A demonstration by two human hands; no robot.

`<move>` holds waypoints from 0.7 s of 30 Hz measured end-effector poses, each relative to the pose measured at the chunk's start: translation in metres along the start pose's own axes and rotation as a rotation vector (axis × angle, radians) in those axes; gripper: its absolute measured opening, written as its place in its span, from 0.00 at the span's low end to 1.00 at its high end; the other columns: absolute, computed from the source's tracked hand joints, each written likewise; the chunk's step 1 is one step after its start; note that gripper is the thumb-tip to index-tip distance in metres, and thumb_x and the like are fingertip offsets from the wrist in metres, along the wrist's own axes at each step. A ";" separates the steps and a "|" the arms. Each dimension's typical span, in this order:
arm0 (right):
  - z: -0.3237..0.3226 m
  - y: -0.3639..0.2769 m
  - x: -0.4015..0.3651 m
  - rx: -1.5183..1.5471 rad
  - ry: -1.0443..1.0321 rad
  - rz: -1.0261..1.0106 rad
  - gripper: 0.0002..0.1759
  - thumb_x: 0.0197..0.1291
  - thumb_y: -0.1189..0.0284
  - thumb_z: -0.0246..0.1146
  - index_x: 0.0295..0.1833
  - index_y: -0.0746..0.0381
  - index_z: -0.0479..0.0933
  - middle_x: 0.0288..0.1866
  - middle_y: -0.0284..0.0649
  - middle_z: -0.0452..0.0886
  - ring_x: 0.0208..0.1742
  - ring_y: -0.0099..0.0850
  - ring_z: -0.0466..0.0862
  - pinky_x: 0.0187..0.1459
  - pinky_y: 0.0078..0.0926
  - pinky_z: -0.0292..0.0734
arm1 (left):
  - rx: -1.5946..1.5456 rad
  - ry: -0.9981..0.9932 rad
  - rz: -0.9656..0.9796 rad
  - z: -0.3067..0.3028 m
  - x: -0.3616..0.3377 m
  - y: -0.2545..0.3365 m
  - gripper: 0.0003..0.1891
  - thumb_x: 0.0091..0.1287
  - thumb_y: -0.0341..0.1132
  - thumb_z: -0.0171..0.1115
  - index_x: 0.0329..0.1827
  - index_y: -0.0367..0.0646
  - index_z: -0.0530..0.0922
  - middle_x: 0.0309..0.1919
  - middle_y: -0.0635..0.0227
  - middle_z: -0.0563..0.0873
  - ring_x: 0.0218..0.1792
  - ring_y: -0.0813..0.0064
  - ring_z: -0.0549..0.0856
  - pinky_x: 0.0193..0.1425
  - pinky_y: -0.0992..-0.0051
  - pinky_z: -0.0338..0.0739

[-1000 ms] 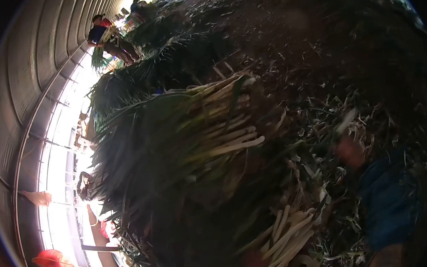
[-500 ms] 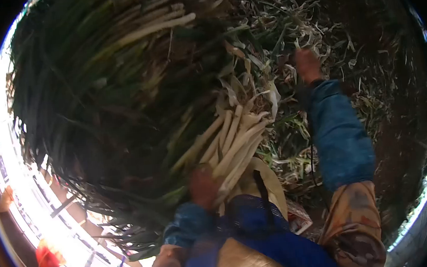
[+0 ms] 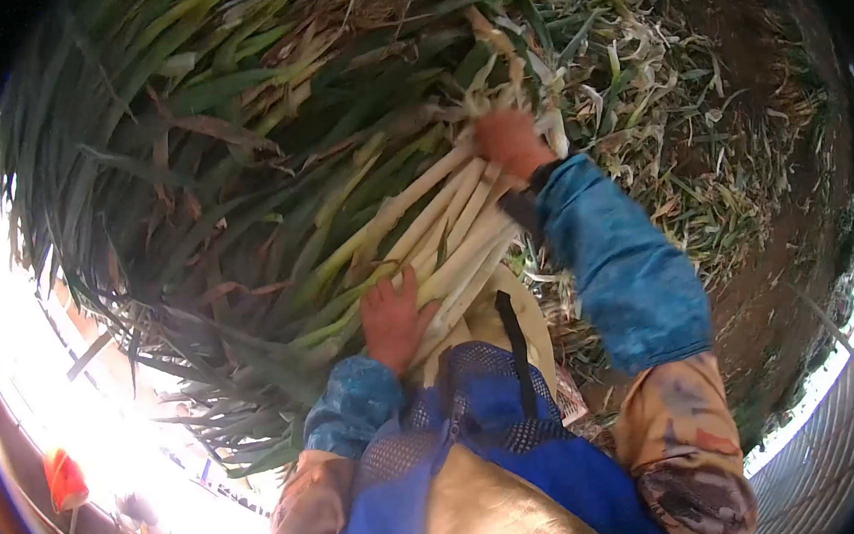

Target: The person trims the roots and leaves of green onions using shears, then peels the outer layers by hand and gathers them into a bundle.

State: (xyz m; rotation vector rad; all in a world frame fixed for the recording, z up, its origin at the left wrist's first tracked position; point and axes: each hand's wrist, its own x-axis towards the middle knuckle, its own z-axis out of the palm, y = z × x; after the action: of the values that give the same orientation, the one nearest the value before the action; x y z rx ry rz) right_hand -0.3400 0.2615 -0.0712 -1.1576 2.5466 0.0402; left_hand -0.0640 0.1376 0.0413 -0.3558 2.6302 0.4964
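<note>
Long green onions (image 3: pixel 443 220) lie across my lap, white stalks toward the upper right and green leaves toward the left. My left hand (image 3: pixel 391 320) rests on the lower part of the stalks, thumb and fingers apart. At the root ends, my right hand (image 3: pixel 509 142) is closed around some of the white stalks; its fingertips are partly hidden and slightly blurred. A dark, flat object (image 3: pixel 521 209) shows below my right wrist; I cannot make out its kind.
A large heap of green leaves (image 3: pixel 170 187) spreads to the left and above. Peeled leaf scraps (image 3: pixel 702 195) litter the brown soil (image 3: pixel 751 307) at right. A red object (image 3: pixel 64 478) stands in the bright area at lower left.
My right hand has moved left and slightly down from above the leaf scraps onto the root ends of the green onions. My left hand has shifted slightly upward along the stalks.
</note>
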 end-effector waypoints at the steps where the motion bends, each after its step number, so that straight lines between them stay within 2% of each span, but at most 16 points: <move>1: -0.016 0.029 -0.005 0.018 0.074 0.008 0.06 0.45 0.69 0.57 0.24 0.58 0.76 0.25 0.43 0.79 0.30 0.42 0.82 0.28 0.41 0.76 | 0.006 0.018 0.003 0.001 0.002 0.000 0.32 0.54 0.50 0.62 0.59 0.42 0.69 0.39 0.55 0.71 0.42 0.56 0.72 0.46 0.59 0.66; 2: 0.007 0.073 -0.002 -0.090 0.261 -0.044 0.06 0.49 0.72 0.55 0.26 0.58 0.76 0.25 0.44 0.79 0.28 0.42 0.82 0.25 0.38 0.76 | 0.009 0.040 0.000 0.003 0.001 0.001 0.32 0.54 0.50 0.63 0.59 0.43 0.69 0.39 0.56 0.71 0.41 0.57 0.72 0.46 0.59 0.66; 3: -0.017 0.088 -0.004 -0.101 0.241 0.120 0.07 0.50 0.72 0.53 0.26 0.58 0.76 0.25 0.44 0.79 0.28 0.41 0.82 0.27 0.39 0.76 | -0.007 0.063 0.009 0.006 0.000 0.000 0.32 0.54 0.50 0.63 0.59 0.43 0.69 0.38 0.56 0.71 0.41 0.57 0.72 0.45 0.59 0.66; 4: 0.000 0.138 0.001 -0.092 0.129 0.298 0.12 0.55 0.68 0.53 0.41 0.62 0.76 0.34 0.49 0.80 0.34 0.46 0.81 0.34 0.43 0.76 | -0.018 0.083 0.022 0.010 -0.001 -0.002 0.32 0.53 0.50 0.63 0.58 0.43 0.69 0.37 0.57 0.71 0.40 0.57 0.72 0.45 0.58 0.66; 5: -0.029 0.162 -0.006 0.072 0.290 0.405 0.12 0.59 0.69 0.50 0.41 0.62 0.75 0.35 0.49 0.79 0.33 0.45 0.80 0.35 0.43 0.76 | -0.027 0.097 0.035 0.011 -0.003 -0.004 0.32 0.53 0.50 0.63 0.58 0.43 0.70 0.37 0.57 0.71 0.40 0.57 0.72 0.45 0.58 0.66; 6: -0.053 0.197 -0.011 -0.038 0.239 0.332 0.13 0.60 0.68 0.49 0.42 0.61 0.75 0.33 0.47 0.79 0.33 0.44 0.80 0.35 0.43 0.75 | -0.012 0.100 0.029 0.010 -0.004 -0.005 0.32 0.52 0.51 0.64 0.58 0.43 0.69 0.38 0.57 0.71 0.40 0.57 0.72 0.45 0.58 0.66; 8: -0.115 0.210 -0.008 0.227 0.433 0.383 0.13 0.62 0.67 0.49 0.43 0.62 0.75 0.32 0.46 0.77 0.36 0.41 0.80 0.35 0.40 0.75 | 0.005 0.102 0.016 0.011 -0.005 -0.002 0.33 0.51 0.51 0.64 0.59 0.44 0.69 0.39 0.57 0.71 0.41 0.56 0.73 0.46 0.58 0.66; 9: -0.114 0.202 -0.004 0.291 0.485 0.215 0.13 0.62 0.67 0.49 0.43 0.62 0.75 0.32 0.46 0.77 0.36 0.40 0.79 0.35 0.39 0.75 | 0.007 0.067 -0.005 0.011 -0.004 -0.001 0.33 0.51 0.51 0.64 0.59 0.44 0.69 0.41 0.56 0.71 0.43 0.55 0.72 0.47 0.57 0.65; 11: -0.100 0.164 0.012 0.420 0.586 -0.121 0.12 0.62 0.67 0.50 0.44 0.61 0.75 0.33 0.45 0.76 0.35 0.38 0.79 0.34 0.36 0.75 | 0.016 0.002 -0.040 0.005 -0.003 -0.001 0.33 0.52 0.51 0.63 0.60 0.46 0.69 0.45 0.55 0.72 0.45 0.54 0.72 0.48 0.56 0.65; 12: -0.089 0.107 0.005 0.357 0.480 -0.173 0.13 0.61 0.70 0.50 0.49 0.60 0.73 0.41 0.44 0.76 0.40 0.39 0.79 0.38 0.35 0.75 | 0.008 0.003 -0.047 0.001 -0.003 -0.002 0.32 0.52 0.51 0.62 0.60 0.47 0.69 0.47 0.55 0.71 0.47 0.54 0.71 0.48 0.56 0.64; 14: -0.069 -0.012 -0.008 0.242 0.271 -0.290 0.21 0.60 0.76 0.49 0.60 0.56 0.69 0.57 0.42 0.75 0.50 0.39 0.78 0.47 0.33 0.76 | -0.001 -0.003 -0.062 -0.010 -0.007 -0.011 0.32 0.53 0.52 0.61 0.60 0.50 0.69 0.50 0.54 0.71 0.49 0.53 0.70 0.49 0.55 0.63; 15: -0.050 -0.056 -0.016 0.856 0.097 -0.356 0.28 0.60 0.73 0.52 0.68 0.54 0.60 0.64 0.46 0.68 0.62 0.42 0.71 0.62 0.34 0.66 | -0.002 -0.013 -0.059 -0.017 -0.011 -0.016 0.31 0.53 0.52 0.60 0.60 0.50 0.69 0.51 0.54 0.71 0.48 0.53 0.71 0.49 0.53 0.62; 16: -0.048 -0.098 -0.027 0.761 0.096 -0.413 0.28 0.57 0.74 0.54 0.66 0.53 0.62 0.58 0.46 0.73 0.55 0.45 0.75 0.56 0.38 0.70 | -0.002 -0.023 -0.055 -0.024 -0.015 -0.022 0.31 0.54 0.53 0.60 0.60 0.51 0.69 0.51 0.54 0.71 0.48 0.53 0.71 0.49 0.52 0.62; 18: -0.047 -0.153 -0.038 0.479 -0.313 -0.307 0.28 0.54 0.73 0.56 0.64 0.53 0.65 0.50 0.45 0.76 0.48 0.47 0.77 0.48 0.41 0.72 | 0.023 0.001 -0.046 -0.030 -0.026 -0.033 0.30 0.55 0.51 0.59 0.60 0.51 0.69 0.50 0.54 0.72 0.46 0.53 0.72 0.49 0.51 0.63; 20: -0.026 -0.176 -0.038 0.463 -0.230 -0.295 0.25 0.52 0.72 0.57 0.59 0.56 0.68 0.44 0.46 0.77 0.44 0.45 0.79 0.42 0.44 0.72 | 0.072 0.081 -0.032 -0.031 -0.037 -0.042 0.27 0.56 0.48 0.59 0.59 0.51 0.69 0.47 0.54 0.74 0.44 0.53 0.73 0.49 0.51 0.65; 21: -0.020 -0.182 -0.041 0.454 -0.190 -0.287 0.23 0.52 0.71 0.58 0.56 0.57 0.70 0.42 0.47 0.78 0.41 0.45 0.80 0.39 0.45 0.72 | 0.031 0.085 -0.090 -0.032 -0.038 -0.047 0.25 0.56 0.46 0.59 0.57 0.50 0.70 0.46 0.55 0.75 0.44 0.53 0.74 0.48 0.53 0.66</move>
State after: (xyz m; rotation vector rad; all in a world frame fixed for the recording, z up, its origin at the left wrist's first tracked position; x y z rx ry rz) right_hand -0.1869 0.1661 -0.0191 -1.2446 2.0551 -0.4510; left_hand -0.0276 0.0892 0.0728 -0.4936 2.6864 0.4184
